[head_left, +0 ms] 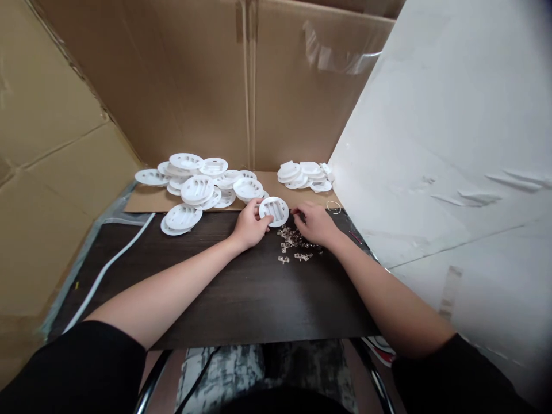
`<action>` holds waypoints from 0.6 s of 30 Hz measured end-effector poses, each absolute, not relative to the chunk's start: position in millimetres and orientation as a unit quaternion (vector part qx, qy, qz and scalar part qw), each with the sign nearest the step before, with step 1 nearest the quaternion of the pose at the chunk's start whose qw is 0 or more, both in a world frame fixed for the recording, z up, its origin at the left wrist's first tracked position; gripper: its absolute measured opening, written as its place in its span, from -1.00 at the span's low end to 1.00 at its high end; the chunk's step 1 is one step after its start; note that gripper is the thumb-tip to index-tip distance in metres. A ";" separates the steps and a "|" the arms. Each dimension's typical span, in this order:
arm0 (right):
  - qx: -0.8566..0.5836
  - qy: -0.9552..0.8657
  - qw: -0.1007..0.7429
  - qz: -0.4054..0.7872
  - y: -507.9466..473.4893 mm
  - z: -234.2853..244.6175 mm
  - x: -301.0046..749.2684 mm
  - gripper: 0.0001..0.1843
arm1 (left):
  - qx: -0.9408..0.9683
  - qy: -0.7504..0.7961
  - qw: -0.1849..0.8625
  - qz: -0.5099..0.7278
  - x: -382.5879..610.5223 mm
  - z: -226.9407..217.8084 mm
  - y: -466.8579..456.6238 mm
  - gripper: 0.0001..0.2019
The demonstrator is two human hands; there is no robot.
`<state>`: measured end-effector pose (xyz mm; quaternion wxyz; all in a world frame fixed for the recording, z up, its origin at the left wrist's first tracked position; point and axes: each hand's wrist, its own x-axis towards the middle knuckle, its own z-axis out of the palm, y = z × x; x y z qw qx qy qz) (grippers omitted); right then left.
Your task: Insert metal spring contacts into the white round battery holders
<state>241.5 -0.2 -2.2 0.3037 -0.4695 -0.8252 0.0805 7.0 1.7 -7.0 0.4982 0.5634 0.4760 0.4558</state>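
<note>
A round white plastic housing [281, 211] with battery-like slots is gripped by its left edge in my left hand [251, 225], thumb on its face, tilted toward me. Just right of it, my right hand [317, 223] is closed, its fingertips curled together; what they pinch, if anything, is too small to make out. Beneath and beside that hand lies a heap of small metal contact clips [293, 237], partly covered by it. A few loose metal clips [283, 260] lie nearer to me on the dark table [241, 299].
Many similar white housings [197, 190] are piled at the back left on a cardboard sheet [146, 198]. White pieces [302, 172] are stacked at the back right, near a thin loop [333, 207]. A white cable [107, 267] crosses the left side. Cardboard walls [185, 86] and a white panel [452, 144] enclose the table.
</note>
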 end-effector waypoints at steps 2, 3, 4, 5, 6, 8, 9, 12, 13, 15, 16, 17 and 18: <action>-0.471 -0.832 0.283 0.082 1.6 -5.1 244.8 -0.83 | 0.562 0.476 0.504 0.452 7.0 -6.4 2.1 -0.60; -0.476 -0.831 0.276 0.085 2.1 -5.8 246.1 -0.83 | 0.562 0.476 0.503 0.452 7.1 -6.4 2.5 -0.61; -0.484 -0.828 0.270 0.087 2.2 -5.8 247.1 -0.83 | 0.563 0.475 0.503 0.452 7.2 -6.6 3.0 -0.61; -0.493 -0.824 0.264 0.087 1.8 -5.0 247.8 -0.82 | 0.563 0.476 0.500 0.454 7.4 -6.8 3.4 -0.61; -0.502 -0.821 0.258 0.085 0.9 -3.3 248.1 -0.82 | 0.564 0.477 0.500 0.452 7.7 -6.9 3.6 -0.61; -0.514 -0.818 0.248 0.072 -2.6 2.5 247.7 -0.83 | 0.565 0.480 0.497 0.450 8.4 -6.6 3.6 -0.61; -0.516 -0.819 0.243 0.069 -5.0 6.5 247.0 -0.83 | 0.565 0.481 0.497 0.451 8.8 -6.3 3.3 -0.61; -0.495 -0.832 0.228 0.102 -14.4 20.2 243.3 -0.86 | 0.562 0.484 0.495 0.453 9.5 -5.3 2.3 -0.60; -0.477 -0.841 0.224 0.121 -18.0 24.5 241.8 -0.85 | 0.562 0.485 0.493 0.453 9.5 -5.4 2.2 -0.60; -0.449 -0.856 0.218 0.139 -25.2 31.7 238.9 -0.83 | 0.565 0.486 0.489 0.453 9.1 -6.2 2.5 -0.60; -0.439 -0.860 0.218 0.144 -28.6 34.3 237.7 -0.83 | 0.567 0.486 0.487 0.453 8.9 -6.8 2.7 -0.61; -0.431 -0.864 0.217 0.148 -31.9 36.3 236.6 -0.82 | 0.568 0.484 0.486 0.455 8.7 -7.4 3.0 -0.61; -0.425 -0.866 0.216 0.150 -34.8 37.6 235.7 -0.82 | 0.568 0.483 0.485 0.458 8.6 -7.9 3.2 -0.61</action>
